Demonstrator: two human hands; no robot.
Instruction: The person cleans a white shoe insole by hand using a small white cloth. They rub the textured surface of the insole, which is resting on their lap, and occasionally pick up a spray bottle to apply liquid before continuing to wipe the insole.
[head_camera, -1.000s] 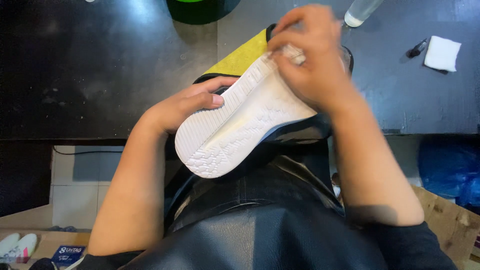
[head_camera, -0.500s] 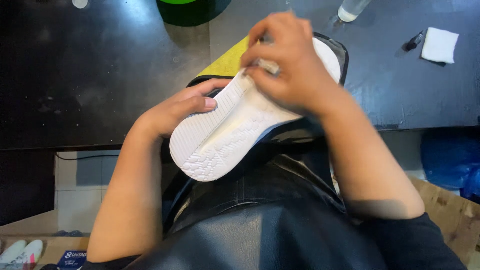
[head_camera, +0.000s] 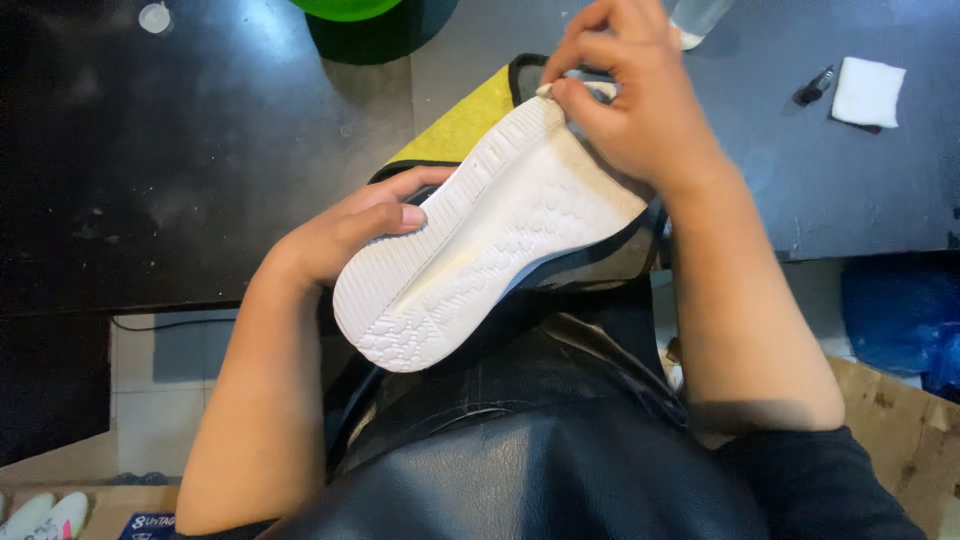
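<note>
open dark tabletop left of the shoe; green bowl, bottle, white pad along the far side

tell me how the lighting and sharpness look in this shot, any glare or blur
Head view: light from above glares off the dark table as a pale sheen; the white sole is bright yet keeps its tread pattern crisp; the right hand at the toe is a little soft at the fingertips; the left hand is sharp; the lap below falls into shadow.
</note>
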